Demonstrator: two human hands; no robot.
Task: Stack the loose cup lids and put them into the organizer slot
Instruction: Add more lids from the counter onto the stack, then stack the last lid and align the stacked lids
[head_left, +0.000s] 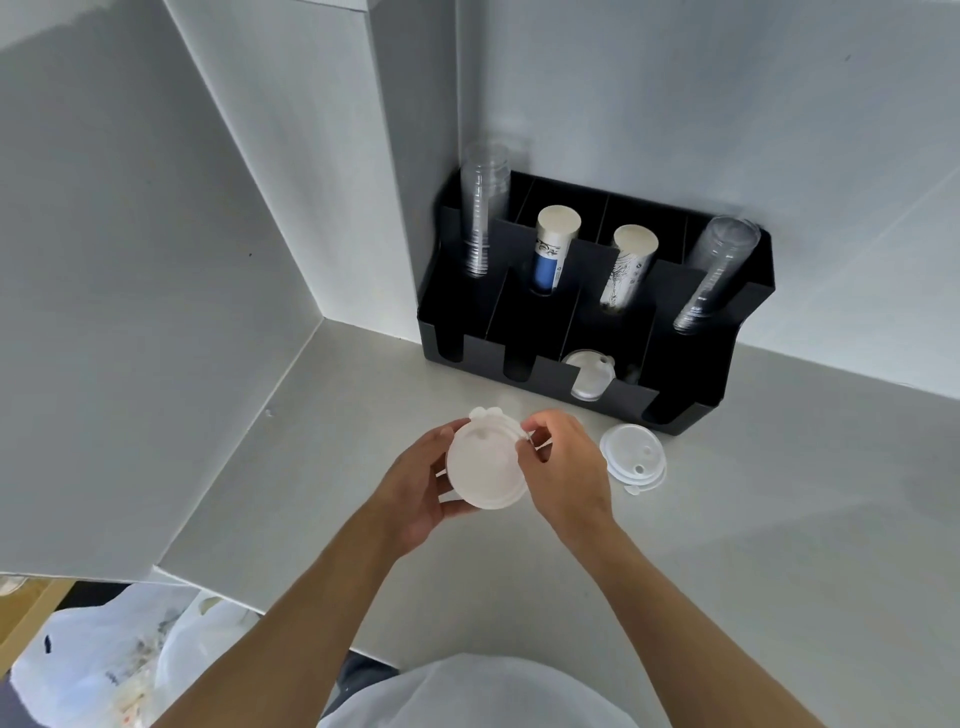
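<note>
Head view. Both hands work above the counter (727, 519), near the organizer (748, 306). The left hand (415, 483) cups a small stack of lids (485, 467) from the left and below; the right hand (563, 467) pinches the stack's upper right rim with its fingertips (532, 434), apparently squaring the lids. Tabs stick out unevenly at the stack's far edge, so alignment looks unfinished. More loose lids (631, 454) lie overlapped on the counter just right of the hands, close to the organizer's front. One near slot, third from the left, already holds lids (589, 376); the far compartments hold cups (483, 208). Step in hand: stacking. The next move probably calls for freeing the right hand to collect the counter lids, nesting them, then lowering the stack on edge into that slot.
</note>
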